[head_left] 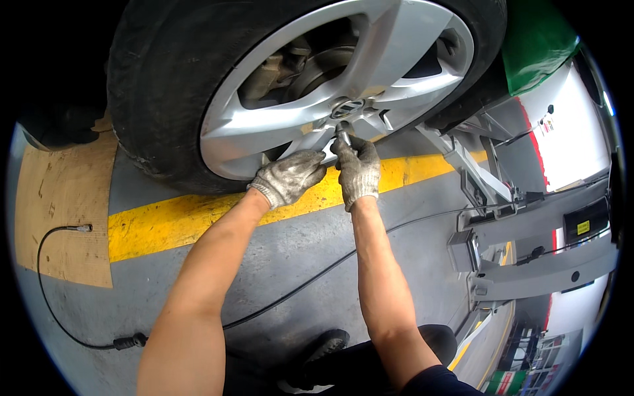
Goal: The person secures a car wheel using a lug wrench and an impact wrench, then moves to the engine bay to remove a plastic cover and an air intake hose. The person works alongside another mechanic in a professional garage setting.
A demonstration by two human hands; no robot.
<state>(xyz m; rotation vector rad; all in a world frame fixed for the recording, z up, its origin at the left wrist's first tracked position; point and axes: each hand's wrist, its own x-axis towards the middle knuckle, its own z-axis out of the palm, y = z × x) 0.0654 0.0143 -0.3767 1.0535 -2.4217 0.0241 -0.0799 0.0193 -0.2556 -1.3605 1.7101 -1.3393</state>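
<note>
In front of me stands a car wheel with a silver multi-spoke alloy rim (389,39) and a black tire (155,99). My right hand (360,173), in a grey-white knit work glove, is closed around a short metal socket (343,134) just below the hub cap (347,107). The socket's upper end meets the wheel there; its lower part is hidden by my fingers. To its left, my gloved left hand (290,177) rests by the lower spokes, fingers stretched toward the socket. Nothing shows in that hand.
A black air hose (300,295) crosses the grey floor beneath my forearms, its metal end fitting (84,228) lying on a cardboard sheet (63,211). A yellow floor stripe (172,228) passes under the wheel. Grey lift arms (541,280) stand at right, below a green cover (535,53).
</note>
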